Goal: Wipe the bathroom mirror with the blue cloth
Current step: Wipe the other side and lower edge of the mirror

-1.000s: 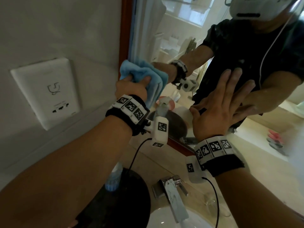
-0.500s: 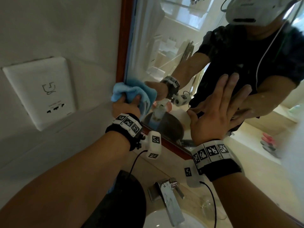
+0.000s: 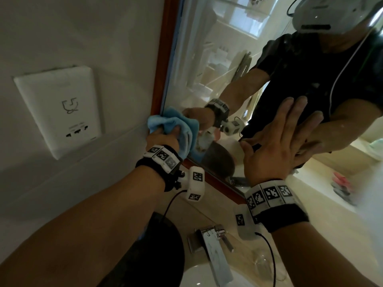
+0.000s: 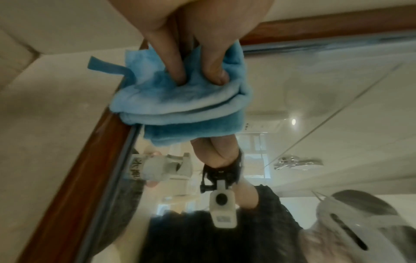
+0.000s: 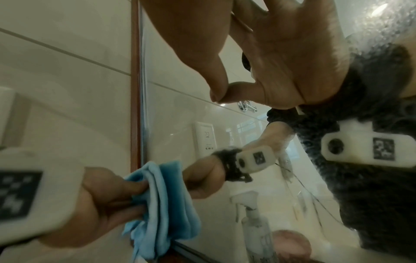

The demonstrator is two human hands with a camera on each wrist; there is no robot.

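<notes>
My left hand (image 3: pixel 163 135) grips the bunched blue cloth (image 3: pixel 176 129) and presses it on the mirror (image 3: pixel 207 59) at its lower left corner, beside the brown wooden frame (image 3: pixel 163 59). The left wrist view shows my fingers (image 4: pixel 173 67) dug into the folded blue cloth (image 4: pixel 180 99) against the glass, with the frame (image 4: pixel 74 178) alongside. My right hand (image 3: pixel 275 146) lies flat on the mirror further right, fingers straight and spread. In the right wrist view that right hand (image 5: pixel 225 53) touches the glass, and the blue cloth (image 5: pixel 162 204) sits low at the frame.
A white wall socket plate (image 3: pixel 60 112) is on the tiled wall left of the mirror. Below are a chrome tap (image 3: pixel 213 249), a white basin rim (image 3: pixel 194 274), a dark round object (image 3: pixel 165 245) and a clear glass (image 3: pixel 263 259) on the counter. A spray bottle (image 5: pixel 256 226) shows reflected.
My left hand has slid the blue cloth down along the mirror's left edge to the lower corner. My right hand has stayed flat on the glass.
</notes>
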